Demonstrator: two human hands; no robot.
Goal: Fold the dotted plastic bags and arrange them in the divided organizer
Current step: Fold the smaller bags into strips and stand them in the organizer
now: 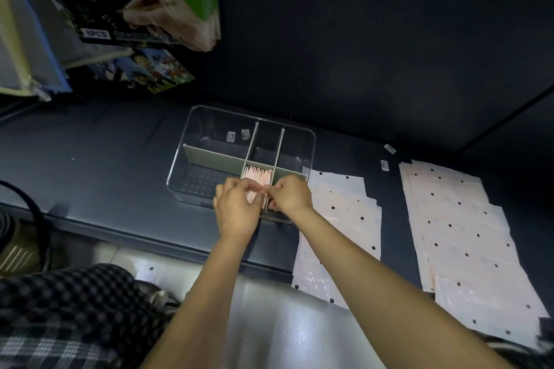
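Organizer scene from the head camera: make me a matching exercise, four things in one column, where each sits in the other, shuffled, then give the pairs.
Things:
1. folded pink bags
2. flat dotted bags
3. clear organizer
4. both hands: left hand, right hand

Places:
A. spread in stacks on the dark table, right of the organizer
B. on the table, centre, grey dividers inside
C. upright in the near middle compartment
D. at the organizer's near edge, fingers on the folded bags

Pairs: 1-C, 2-A, 3-B, 4-D

Bare forearms [344,263]; black-and-white checked garment [60,308].
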